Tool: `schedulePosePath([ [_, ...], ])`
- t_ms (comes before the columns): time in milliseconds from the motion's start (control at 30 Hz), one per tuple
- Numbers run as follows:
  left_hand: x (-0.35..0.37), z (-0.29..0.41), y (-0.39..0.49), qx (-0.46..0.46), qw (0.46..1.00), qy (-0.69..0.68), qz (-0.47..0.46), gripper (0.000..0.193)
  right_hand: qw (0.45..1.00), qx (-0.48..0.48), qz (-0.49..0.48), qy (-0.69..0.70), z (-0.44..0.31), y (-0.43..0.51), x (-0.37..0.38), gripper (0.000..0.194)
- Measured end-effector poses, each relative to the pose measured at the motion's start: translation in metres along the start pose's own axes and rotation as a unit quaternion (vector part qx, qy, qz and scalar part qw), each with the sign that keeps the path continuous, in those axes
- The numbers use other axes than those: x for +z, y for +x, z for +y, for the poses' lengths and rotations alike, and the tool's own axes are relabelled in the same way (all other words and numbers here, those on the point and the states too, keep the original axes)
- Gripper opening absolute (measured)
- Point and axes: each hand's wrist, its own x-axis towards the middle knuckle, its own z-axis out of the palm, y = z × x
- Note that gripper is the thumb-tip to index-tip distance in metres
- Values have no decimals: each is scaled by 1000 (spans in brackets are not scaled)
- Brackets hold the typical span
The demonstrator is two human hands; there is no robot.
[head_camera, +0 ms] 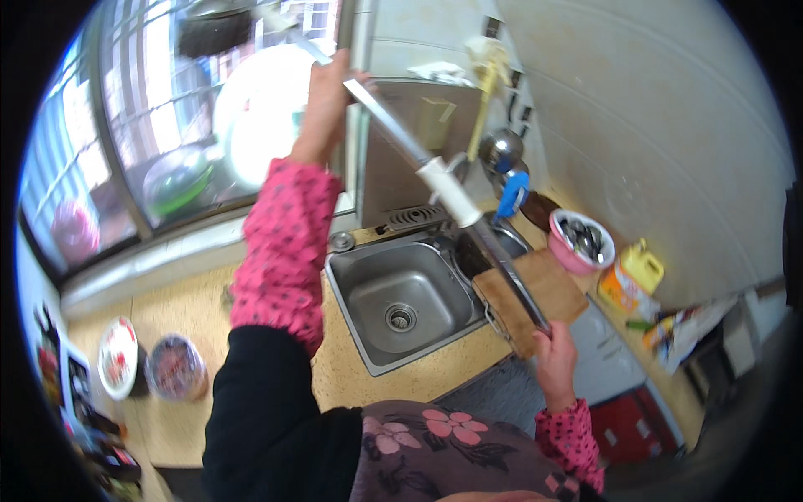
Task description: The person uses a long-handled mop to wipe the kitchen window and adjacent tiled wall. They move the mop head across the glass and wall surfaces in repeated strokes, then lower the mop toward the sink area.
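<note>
A long metal pole (390, 122) slants across the view from upper left to lower right, over the sink. Its middle carries a white plastic sleeve (453, 196). My left hand (326, 106) is raised in front of the window and closed round the upper part of the pole. Lower down, my right hand (555, 361) grips the pole's lower end, beside a brown wooden cutting board (555, 288). Past my left hand the pole runs on to a pale, blurred fitting (276, 19); what it is cannot be told.
Beneath the pole lies a steel sink basin (370, 295). At right stand a pink bowl of utensils (580, 251) and a yellow jug (640, 270). A white dish (118, 357) and a tub (177, 367) sit on the left counter. Ladles (500, 149) hang by the wall.
</note>
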Motion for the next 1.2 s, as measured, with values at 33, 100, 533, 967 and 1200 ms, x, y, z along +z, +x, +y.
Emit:
schedulePosePath([
  [33, -6, 9, -8, -10, 1000, -9, 11, 35, 1000, -4, -17, 17, 4, -6, 10, 17],
  [100, -13, 17, -30, 18, 999, 2, -33, 31, 998, 4, -46, 37, 13, -26, 18, 18],
  [533, 68, 18, -246, -115, 931, -132, -320, 33, 964, 225, -137, -34, 97, -236, -44, 29],
  [967, 167, 28, -422, -275, 744, -340, -506, 25, 873, 439, -174, -121, 184, -417, -97, 33],
  [1200, 181, 82, -438, -261, 753, -322, -511, 25, 918, 370, -127, -63, 142, -371, -97, 35],
])
